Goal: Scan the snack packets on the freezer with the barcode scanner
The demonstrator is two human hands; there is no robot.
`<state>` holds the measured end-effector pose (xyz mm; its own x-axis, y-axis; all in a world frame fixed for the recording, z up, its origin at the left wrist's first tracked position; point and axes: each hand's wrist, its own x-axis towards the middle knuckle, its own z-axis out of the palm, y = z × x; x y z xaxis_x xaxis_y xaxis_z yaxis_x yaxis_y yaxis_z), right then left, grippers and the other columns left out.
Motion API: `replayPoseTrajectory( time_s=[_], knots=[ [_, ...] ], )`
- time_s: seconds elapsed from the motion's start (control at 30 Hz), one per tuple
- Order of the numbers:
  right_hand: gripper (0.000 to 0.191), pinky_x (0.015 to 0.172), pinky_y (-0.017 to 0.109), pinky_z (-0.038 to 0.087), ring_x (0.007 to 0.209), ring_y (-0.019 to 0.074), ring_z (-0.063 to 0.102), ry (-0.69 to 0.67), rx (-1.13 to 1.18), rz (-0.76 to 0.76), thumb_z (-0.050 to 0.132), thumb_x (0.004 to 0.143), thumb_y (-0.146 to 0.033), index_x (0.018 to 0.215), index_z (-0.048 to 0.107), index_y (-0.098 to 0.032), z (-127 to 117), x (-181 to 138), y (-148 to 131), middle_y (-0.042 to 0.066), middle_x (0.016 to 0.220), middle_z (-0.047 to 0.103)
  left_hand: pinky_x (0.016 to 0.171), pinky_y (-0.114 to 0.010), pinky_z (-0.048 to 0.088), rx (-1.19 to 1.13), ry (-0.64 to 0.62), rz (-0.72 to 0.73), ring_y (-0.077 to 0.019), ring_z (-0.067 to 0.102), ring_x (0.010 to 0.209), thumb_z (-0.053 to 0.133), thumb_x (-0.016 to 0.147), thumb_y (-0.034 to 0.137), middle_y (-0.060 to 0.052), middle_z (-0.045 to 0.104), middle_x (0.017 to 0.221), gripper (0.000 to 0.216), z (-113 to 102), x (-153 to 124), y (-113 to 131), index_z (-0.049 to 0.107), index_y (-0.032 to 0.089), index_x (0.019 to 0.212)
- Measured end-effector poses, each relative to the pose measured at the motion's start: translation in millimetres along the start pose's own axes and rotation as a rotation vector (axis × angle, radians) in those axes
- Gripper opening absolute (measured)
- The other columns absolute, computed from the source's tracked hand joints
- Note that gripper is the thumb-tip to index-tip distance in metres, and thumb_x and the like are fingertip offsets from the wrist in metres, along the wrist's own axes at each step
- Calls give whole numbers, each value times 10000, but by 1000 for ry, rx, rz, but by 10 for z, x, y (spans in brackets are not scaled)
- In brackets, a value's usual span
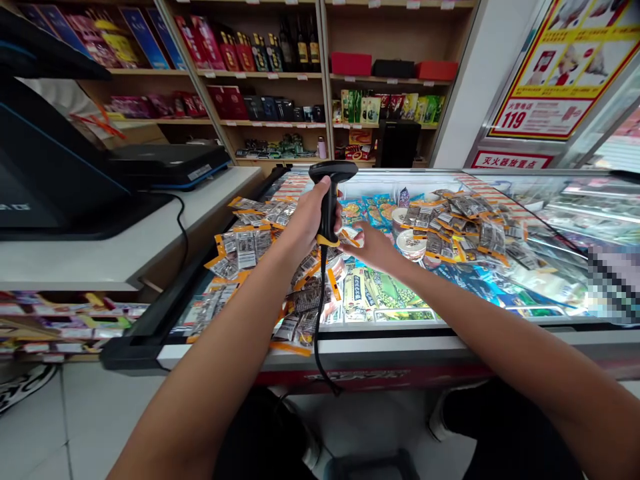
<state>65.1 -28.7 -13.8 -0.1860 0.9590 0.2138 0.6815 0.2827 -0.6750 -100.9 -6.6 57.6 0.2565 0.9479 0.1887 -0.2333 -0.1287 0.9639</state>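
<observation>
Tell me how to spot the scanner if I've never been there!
Find the long freezer in front of the wooden shelves. Over it, the left hand grips the scanner. Unlike the orange-edged packets nearby, it's black with yellow trim, and a black cord hangs from its handle.

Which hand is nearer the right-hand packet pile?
Right. The right hand is left of the right-hand packet pile; the left hand, gripping the scanner, is farther left.

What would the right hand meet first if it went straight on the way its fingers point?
The right hand would likely meet the scanner held in the left hand first, near its yellow base, though depth is unclear.
</observation>
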Motion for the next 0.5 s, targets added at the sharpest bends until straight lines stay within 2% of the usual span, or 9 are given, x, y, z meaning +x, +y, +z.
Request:
replayPoseTrajectory(
  time_s=[0.1,0.2,0.33,0.43,0.5],
  knots=[
    [817,941,518,505,1229,398,593,2,-64,49,791,781,-576,1440,512,-183,85,15,-26,174,1331,644,387,-227,353,2,-19,11,-101,522,389,566,880,709,17,578,588,519,12,-6,-10,546,192,919],
    [822,901,493,524,1168,380,631,-24,-4,112,837,753,-473,1443,513,-166,36,47,-6,176,1306,651,395,-225,359,14,-23,12,-98,514,383,562,882,709,21,574,582,517,18,-9,-16,547,194,923],
    [556,858,473,531,1054,354,669,-46,114,104,831,759,-418,1224,658,-166,-106,61,59,167,1181,687,396,-229,362,31,-42,-4,-102,512,385,556,884,706,20,567,576,514,14,0,-25,541,193,917],
    [431,788,451,537,959,325,680,-52,309,165,808,782,-464,1090,678,-193,-250,59,152,157,1109,697,397,-230,365,55,-74,-22,-101,512,393,554,891,692,13,576,596,501,6,-1,-25,537,192,904],
    [386,731,420,531,870,287,675,11,419,151,785,794,-523,987,672,-209,-361,77,239,135,1018,704,401,-229,372,68,-101,-20,-100,518,402,554,897,677,10,583,612,486,6,-6,-22,539,192,902]
  ],
)
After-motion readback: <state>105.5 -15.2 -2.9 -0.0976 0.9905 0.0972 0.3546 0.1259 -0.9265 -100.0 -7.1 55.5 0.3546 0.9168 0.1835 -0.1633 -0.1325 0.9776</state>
